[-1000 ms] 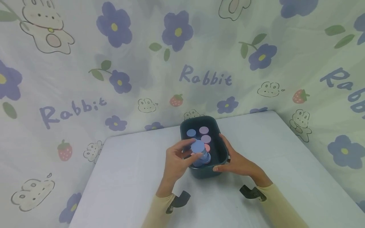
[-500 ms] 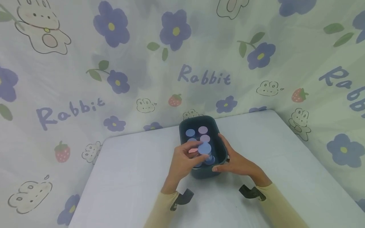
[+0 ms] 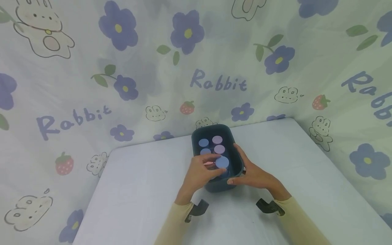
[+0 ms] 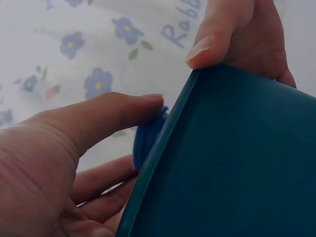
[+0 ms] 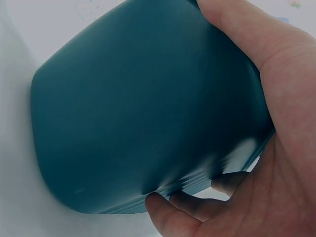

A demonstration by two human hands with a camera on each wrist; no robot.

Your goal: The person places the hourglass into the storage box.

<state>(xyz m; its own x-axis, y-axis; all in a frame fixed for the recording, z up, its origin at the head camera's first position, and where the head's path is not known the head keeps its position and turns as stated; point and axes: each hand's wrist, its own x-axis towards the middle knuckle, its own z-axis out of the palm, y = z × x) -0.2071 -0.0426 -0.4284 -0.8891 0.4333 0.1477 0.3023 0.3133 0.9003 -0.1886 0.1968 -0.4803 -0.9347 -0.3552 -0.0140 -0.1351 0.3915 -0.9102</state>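
Observation:
A dark teal plastic bin (image 3: 218,185) stands lengthwise on the table. Over its near end my left hand (image 3: 197,172) pinches a blue round cap-like piece (image 3: 222,162) between thumb and fingers, flat top up. In the left wrist view, the ridged side of this blue piece (image 4: 147,138) shows partly behind the bin's edge. My right hand (image 3: 258,176) grips the bin's near right corner, thumb at the near rim and fingers along the long side. Inside the bin sit round-topped purple pieces (image 3: 219,149), blue pieces (image 3: 203,142) and a pink piece (image 3: 209,163), partly hidden by my left hand.
The white table (image 3: 147,190) extends to both sides of the bin. Close behind the bin hangs a patterned cloth (image 3: 171,75) with flowers and rabbits. Both forearms carry dark wrist mounts, the left mount (image 3: 199,208) close to the table.
My left hand has moved right and slightly down with the blue piece, now lower over the bin's near right part. My right hand keeps its hold on the bin.

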